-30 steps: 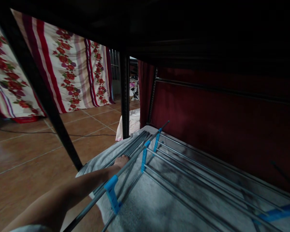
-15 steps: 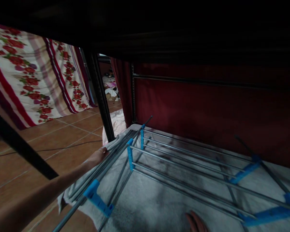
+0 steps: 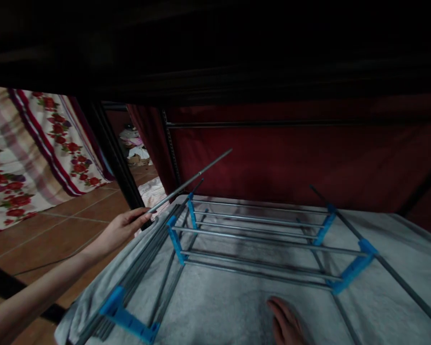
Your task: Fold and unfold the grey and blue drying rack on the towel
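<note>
The left hand (image 3: 129,224) had just come up from the low bunch of rods (image 3: 140,268), and now it had one rod (image 3: 200,173) in its grip. Half a second before, that hand was down at the outer side of the bunch, and no rod stuck up like this. The thumb and fingers were pinched close around the near end of the rod, with hardly any gap. The rod sloped up past the left side of the rack (image 3: 266,239), with its far tip high in front of the red cloth (image 3: 269,165) behind the rack. The other rods lay side by side along the left edge of the rack, on the gray blanket (image 3: 230,306). To me, this meant one rod was now lifted apart from the rest, and the left hand seemed to have it firmly enough. The right hand (image 3: 287,320) was on the near side of the rack, low down at the blanket, where it also was half a second before. Its fingers were a bit bent and only part of it showed, so I could not tell if it held anything. The rack sat on the blanket, with blue parts at both ends.
</note>
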Demonstrator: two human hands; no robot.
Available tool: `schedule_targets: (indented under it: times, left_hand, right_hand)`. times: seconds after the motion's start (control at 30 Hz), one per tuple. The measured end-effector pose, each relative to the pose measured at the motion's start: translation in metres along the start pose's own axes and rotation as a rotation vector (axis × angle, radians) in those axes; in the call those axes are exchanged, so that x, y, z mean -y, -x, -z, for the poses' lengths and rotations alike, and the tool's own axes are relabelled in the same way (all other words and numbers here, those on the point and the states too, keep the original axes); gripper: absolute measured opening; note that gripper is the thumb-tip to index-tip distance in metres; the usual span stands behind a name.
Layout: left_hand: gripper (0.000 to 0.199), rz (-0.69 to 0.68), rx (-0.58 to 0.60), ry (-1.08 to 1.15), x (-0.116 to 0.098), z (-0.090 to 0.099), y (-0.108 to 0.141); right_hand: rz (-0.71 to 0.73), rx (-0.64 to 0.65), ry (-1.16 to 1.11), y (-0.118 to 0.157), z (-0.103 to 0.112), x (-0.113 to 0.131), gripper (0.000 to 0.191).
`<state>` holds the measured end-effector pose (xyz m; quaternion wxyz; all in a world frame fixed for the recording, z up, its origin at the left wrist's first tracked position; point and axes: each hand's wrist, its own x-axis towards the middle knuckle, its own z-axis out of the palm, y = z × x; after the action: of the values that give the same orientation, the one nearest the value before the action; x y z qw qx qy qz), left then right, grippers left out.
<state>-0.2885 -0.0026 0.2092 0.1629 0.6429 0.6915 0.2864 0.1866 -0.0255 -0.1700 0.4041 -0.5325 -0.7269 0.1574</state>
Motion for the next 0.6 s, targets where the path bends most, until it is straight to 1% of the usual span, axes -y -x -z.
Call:
schedule_targets:
  times: [0.07,0.1,0.17,0.27,0.37,0.47,0.53,0.6]
  left_hand:
    - [0.047,-0.016,0.058,0.024,-0.016,-0.007,-0.004]
    - [0.045,-0.039,0.080,0.022,-0.026,-0.011,-0.007]
    - [0.044,-0.111,0.105,-0.018,-0.046,-0.020,-0.014]
    - [0.046,-0.228,0.098,-0.179,-0.074,-0.037,-0.025]
    - [0.050,-0.346,0.089,-0.318,-0.100,-0.057,-0.034]
    - [0.056,-0.483,0.130,-0.366,-0.120,-0.079,-0.039]
    - [0.057,-0.578,0.169,-0.392,-0.127,-0.091,-0.043]
    - [0.054,-0.647,0.192,-0.426,-0.131,-0.101,-0.047]
  right_hand:
    - [-0.125,-0.035,-0.174,-0.012,0.011,0.018,0.036]
    - [-0.159,-0.048,-0.224,-0.021,0.018,0.030,0.035]
    - [-0.182,-0.084,-0.280,-0.043,0.036,0.059,0.035]
    - [-0.309,-0.226,-0.707,-0.084,0.074,0.106,0.032]
    - [-0.364,-0.342,-1.050,-0.124,0.114,0.144,0.036]
    - [-0.360,-0.417,-1.275,-0.152,0.148,0.163,0.039]
    - [-0.339,-0.444,-1.393,-0.161,0.163,0.166,0.035]
    - [-0.315,-0.446,-1.466,-0.164,0.174,0.167,0.031]
